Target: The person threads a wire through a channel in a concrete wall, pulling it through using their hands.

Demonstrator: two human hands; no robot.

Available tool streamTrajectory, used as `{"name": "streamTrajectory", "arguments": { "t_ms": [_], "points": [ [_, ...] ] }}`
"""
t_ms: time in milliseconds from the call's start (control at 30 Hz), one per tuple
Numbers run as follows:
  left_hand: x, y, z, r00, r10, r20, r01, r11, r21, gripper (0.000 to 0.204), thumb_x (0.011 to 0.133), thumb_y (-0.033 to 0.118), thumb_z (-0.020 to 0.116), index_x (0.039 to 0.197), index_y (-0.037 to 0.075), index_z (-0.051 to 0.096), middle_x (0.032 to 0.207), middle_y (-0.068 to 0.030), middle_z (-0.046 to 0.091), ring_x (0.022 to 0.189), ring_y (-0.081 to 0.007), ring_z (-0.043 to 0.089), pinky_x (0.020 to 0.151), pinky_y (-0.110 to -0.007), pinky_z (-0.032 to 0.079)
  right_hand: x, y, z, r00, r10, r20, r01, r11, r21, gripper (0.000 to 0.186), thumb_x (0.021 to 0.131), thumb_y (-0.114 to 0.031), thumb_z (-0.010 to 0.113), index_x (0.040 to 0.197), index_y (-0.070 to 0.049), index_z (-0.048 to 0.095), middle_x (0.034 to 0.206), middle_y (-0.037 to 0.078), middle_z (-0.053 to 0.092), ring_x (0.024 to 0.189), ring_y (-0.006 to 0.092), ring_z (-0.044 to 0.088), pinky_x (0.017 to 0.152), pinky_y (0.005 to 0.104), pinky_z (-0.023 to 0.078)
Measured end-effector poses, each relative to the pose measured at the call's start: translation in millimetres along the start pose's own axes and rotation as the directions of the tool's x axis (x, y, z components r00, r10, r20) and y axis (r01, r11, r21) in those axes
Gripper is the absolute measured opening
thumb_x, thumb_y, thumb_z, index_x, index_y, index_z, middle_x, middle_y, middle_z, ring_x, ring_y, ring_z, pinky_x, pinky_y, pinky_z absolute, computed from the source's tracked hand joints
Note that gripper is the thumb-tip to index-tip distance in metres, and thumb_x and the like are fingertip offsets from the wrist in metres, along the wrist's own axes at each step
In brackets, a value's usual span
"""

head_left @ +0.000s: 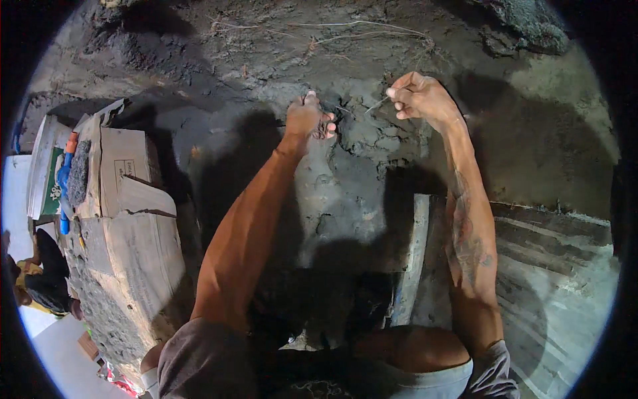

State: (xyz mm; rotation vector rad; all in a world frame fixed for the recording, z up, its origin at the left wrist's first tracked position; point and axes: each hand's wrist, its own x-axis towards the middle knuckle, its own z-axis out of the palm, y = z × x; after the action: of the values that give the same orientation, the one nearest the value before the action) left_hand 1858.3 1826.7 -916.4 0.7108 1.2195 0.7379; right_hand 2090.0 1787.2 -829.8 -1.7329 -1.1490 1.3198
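My left hand is closed, its fingers curled over what looks like a dark lump of wet clay. A short pale strand shows just beside its fingers. To the right, my right hand pinches a thin pale strand between thumb and forefinger. The strand slants down and left toward wet grey clay, which lies rough and lumpy below and between both hands. Whether the two strands are one piece, I cannot tell.
Long thin strands lie on the clay at the far side. A clay-smeared cardboard box stands at left, with a blue-and-orange tool and a white bucket near it. Grey-streaked boards lie at right. Another person appears far left.
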Motion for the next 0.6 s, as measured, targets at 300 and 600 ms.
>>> {"name": "streamTrajectory", "arguments": {
  "t_ms": [300,600],
  "points": [
    [50.1,-6.4,-52.3,0.905,-0.284,0.317,0.307,0.951,-0.026,0.019,0.095,0.021,0.047,0.102,0.004,0.052,0.086,-0.0181,0.064,0.072,-0.0287,0.066,0.056,-0.039,0.057,-32.8,-1.3,51.1,0.923,-0.369,-0.106,0.134,0.568,-0.812,0.048,0.079,-0.043,0.07,0.083,0.003,0.057,0.069,0.018,0.06,0.066,0.0376,0.059,0.067,0.0457,0.048],
    [60.7,47.4,-109.5,0.772,-0.243,0.588,-0.37,0.58,0.726,0.035,0.09,0.03,0.059,0.119,0.011,0.057,0.087,-0.0041,0.062,0.068,-0.0138,0.059,0.051,-0.023,0.045,-18.8,14.4,70.5,0.736,-0.581,0.348,0.52,0.155,-0.84,0.012,0.075,-0.022,0.068,0.085,-0.015,0.069,0.088,0.004,0.063,0.092,0.0239,0.059,0.088,0.0367,0.038]
  ]
}}
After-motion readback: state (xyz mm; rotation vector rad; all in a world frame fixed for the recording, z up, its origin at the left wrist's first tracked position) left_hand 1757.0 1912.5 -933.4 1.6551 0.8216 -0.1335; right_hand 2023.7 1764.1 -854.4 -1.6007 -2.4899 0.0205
